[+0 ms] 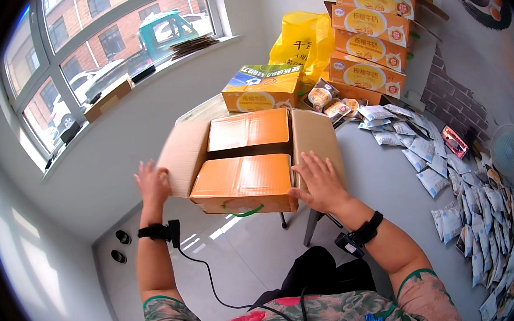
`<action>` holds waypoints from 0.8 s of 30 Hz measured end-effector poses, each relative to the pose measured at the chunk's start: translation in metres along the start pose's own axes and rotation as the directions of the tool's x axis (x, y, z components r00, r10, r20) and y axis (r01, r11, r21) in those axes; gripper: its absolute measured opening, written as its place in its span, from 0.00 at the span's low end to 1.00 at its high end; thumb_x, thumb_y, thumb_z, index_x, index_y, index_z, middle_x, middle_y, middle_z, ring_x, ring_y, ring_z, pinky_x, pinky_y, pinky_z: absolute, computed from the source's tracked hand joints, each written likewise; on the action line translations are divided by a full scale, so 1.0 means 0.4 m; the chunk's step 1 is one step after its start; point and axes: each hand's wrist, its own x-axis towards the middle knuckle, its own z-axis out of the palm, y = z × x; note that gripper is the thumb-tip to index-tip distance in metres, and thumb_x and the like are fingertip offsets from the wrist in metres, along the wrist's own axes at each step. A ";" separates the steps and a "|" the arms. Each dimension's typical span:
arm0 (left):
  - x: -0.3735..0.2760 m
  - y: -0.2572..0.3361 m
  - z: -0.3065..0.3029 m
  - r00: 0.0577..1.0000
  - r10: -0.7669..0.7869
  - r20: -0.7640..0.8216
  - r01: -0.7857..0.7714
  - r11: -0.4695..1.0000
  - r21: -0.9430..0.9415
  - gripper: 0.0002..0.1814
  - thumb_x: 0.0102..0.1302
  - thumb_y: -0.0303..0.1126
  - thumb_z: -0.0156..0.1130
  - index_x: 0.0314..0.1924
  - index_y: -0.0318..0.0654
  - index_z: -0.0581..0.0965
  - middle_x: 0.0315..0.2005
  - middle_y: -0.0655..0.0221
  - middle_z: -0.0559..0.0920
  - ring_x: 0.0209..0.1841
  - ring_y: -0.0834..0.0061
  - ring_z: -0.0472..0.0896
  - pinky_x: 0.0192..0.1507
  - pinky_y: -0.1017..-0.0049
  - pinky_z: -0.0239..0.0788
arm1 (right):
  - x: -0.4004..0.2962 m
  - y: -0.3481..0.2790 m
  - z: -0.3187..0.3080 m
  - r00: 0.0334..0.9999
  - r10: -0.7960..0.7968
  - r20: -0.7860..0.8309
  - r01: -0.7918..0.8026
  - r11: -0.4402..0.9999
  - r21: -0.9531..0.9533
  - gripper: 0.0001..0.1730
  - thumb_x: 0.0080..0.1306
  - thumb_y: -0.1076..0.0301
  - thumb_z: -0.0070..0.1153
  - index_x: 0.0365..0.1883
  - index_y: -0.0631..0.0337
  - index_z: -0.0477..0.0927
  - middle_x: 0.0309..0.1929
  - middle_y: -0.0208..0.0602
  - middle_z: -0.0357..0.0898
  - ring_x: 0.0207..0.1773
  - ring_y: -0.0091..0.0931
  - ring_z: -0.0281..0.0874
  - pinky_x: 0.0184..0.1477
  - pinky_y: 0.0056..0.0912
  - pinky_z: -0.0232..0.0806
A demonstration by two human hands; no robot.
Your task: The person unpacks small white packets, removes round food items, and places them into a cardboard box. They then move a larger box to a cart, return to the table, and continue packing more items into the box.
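Observation:
An orange cardboard carton (243,176) with a green plastic handle (243,211) lies nearest me, a second orange carton (248,130) just behind it with a dark gap between. Brown cardboard flaps stand out at both sides. My left hand (152,183) is at the outer edge of the left flap (188,159), its fingers partly curled and slightly blurred; whether it grips the flap I cannot tell. My right hand (321,184) lies spread on the right flap (315,139), thumb near the front carton's right corner, holding nothing.
Several orange cartons (366,45) are stacked at the back right, near a yellow plastic bag (299,42) and another printed carton (262,86). Round packaged items (322,95) lie beside them. Many small white packets (433,181) cover the grey table's (377,173) right side, with a phone (455,141) among them.

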 end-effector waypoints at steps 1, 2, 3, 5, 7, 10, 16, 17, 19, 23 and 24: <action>-0.025 -0.018 0.046 0.991 0.002 0.132 0.005 0.999 -0.046 0.09 0.61 0.34 0.55 0.39 0.48 0.81 0.56 0.62 0.71 0.66 0.51 0.58 0.64 0.42 0.41 | 0.009 -0.005 -0.004 0.999 0.027 0.017 -0.028 1.000 0.005 0.44 0.63 0.30 0.35 0.61 0.61 0.65 0.68 0.51 0.51 0.73 0.45 0.41 0.67 0.61 0.37; -0.054 -0.058 0.113 0.976 0.039 0.213 -0.010 0.991 -0.135 0.11 0.64 0.37 0.53 0.41 0.45 0.80 0.55 0.61 0.73 0.63 0.54 0.61 0.63 0.47 0.46 | 0.020 -0.019 -0.008 0.998 0.046 0.037 -0.047 0.999 0.016 0.44 0.63 0.31 0.33 0.60 0.61 0.66 0.68 0.53 0.51 0.73 0.45 0.40 0.68 0.61 0.36; -0.074 -0.084 0.164 0.952 0.090 0.292 -0.021 0.973 -0.231 0.14 0.66 0.39 0.51 0.44 0.42 0.80 0.53 0.61 0.74 0.61 0.57 0.65 0.62 0.52 0.51 | 0.032 -0.033 -0.018 0.996 0.064 0.060 -0.064 0.998 -0.004 0.43 0.64 0.31 0.33 0.58 0.62 0.68 0.68 0.54 0.52 0.73 0.45 0.40 0.68 0.61 0.36; -0.091 -0.036 0.181 0.899 0.047 0.436 0.281 0.701 -0.655 0.18 0.69 0.42 0.48 0.47 0.37 0.77 0.49 0.61 0.77 0.57 0.63 0.69 0.60 0.63 0.56 | 0.058 -0.051 -0.047 0.988 0.124 0.096 -0.119 0.991 -0.061 0.43 0.64 0.31 0.33 0.56 0.63 0.71 0.67 0.56 0.53 0.73 0.45 0.39 0.68 0.62 0.36; -0.099 -0.001 0.171 0.868 0.040 0.495 0.422 0.467 -0.777 0.22 0.71 0.44 0.46 0.48 0.32 0.76 0.46 0.62 0.79 0.53 0.68 0.72 0.57 0.71 0.58 | 0.086 -0.057 -0.041 0.978 0.155 0.138 -0.138 0.982 -0.131 0.43 0.64 0.31 0.32 0.55 0.64 0.72 0.67 0.56 0.54 0.74 0.44 0.38 0.68 0.61 0.35; -0.104 0.015 0.138 0.880 0.004 0.476 0.417 0.477 -0.774 0.26 0.72 0.48 0.42 0.52 0.31 0.73 0.47 0.63 0.78 0.53 0.73 0.71 0.57 0.77 0.58 | 0.114 -0.054 -0.028 0.972 0.185 0.144 -0.167 0.978 -0.127 0.38 0.64 0.35 0.39 0.50 0.64 0.75 0.66 0.54 0.56 0.73 0.43 0.39 0.68 0.59 0.36; -0.093 0.018 0.000 0.882 -0.009 0.470 0.448 0.322 -0.834 0.37 0.68 0.62 0.35 0.65 0.42 0.61 0.62 0.62 0.66 0.67 0.67 0.57 0.66 0.57 0.40 | 0.088 -0.039 -0.037 0.978 0.012 -0.210 0.116 0.804 0.583 0.16 0.52 0.62 0.64 0.36 0.60 0.75 0.64 0.46 0.62 0.72 0.42 0.45 0.68 0.51 0.44; -0.082 -0.035 0.031 0.877 -0.014 0.480 0.455 0.339 -0.823 0.37 0.67 0.64 0.34 0.66 0.47 0.62 0.62 0.64 0.66 0.68 0.67 0.55 0.66 0.51 0.34 | 0.078 -0.045 -0.046 0.964 -0.029 -0.265 0.213 0.681 0.700 0.16 0.49 0.67 0.67 0.34 0.59 0.74 0.64 0.45 0.63 0.71 0.42 0.46 0.68 0.49 0.45; -0.067 -0.009 -0.040 0.881 -0.023 0.473 0.469 0.178 -0.865 0.36 0.68 0.62 0.35 0.65 0.43 0.63 0.60 0.61 0.67 0.68 0.68 0.53 0.67 0.56 0.34 | 0.046 -0.049 -0.075 0.940 -0.230 -0.252 0.340 0.660 0.670 0.14 0.48 0.75 0.61 0.34 0.54 0.77 0.63 0.42 0.64 0.72 0.42 0.47 0.68 0.47 0.46; -0.069 0.047 -0.190 0.892 0.174 0.416 0.385 0.188 -0.904 0.35 0.68 0.60 0.38 0.64 0.44 0.64 0.61 0.64 0.67 0.68 0.67 0.54 0.68 0.58 0.33 | -0.028 -0.054 -0.115 0.870 -0.488 -0.066 0.457 0.750 0.479 0.10 0.52 0.73 0.52 0.32 0.47 0.81 0.64 0.38 0.63 0.72 0.42 0.45 0.68 0.61 0.37; -0.077 0.064 -0.224 0.886 0.207 0.415 0.356 0.271 -0.894 0.34 0.68 0.59 0.41 0.64 0.43 0.64 0.62 0.64 0.67 0.68 0.67 0.54 0.68 0.59 0.34 | -0.042 -0.055 -0.117 0.864 -0.502 -0.037 0.472 0.781 0.408 0.08 0.54 0.71 0.53 0.32 0.47 0.81 0.64 0.37 0.64 0.72 0.42 0.45 0.67 0.63 0.35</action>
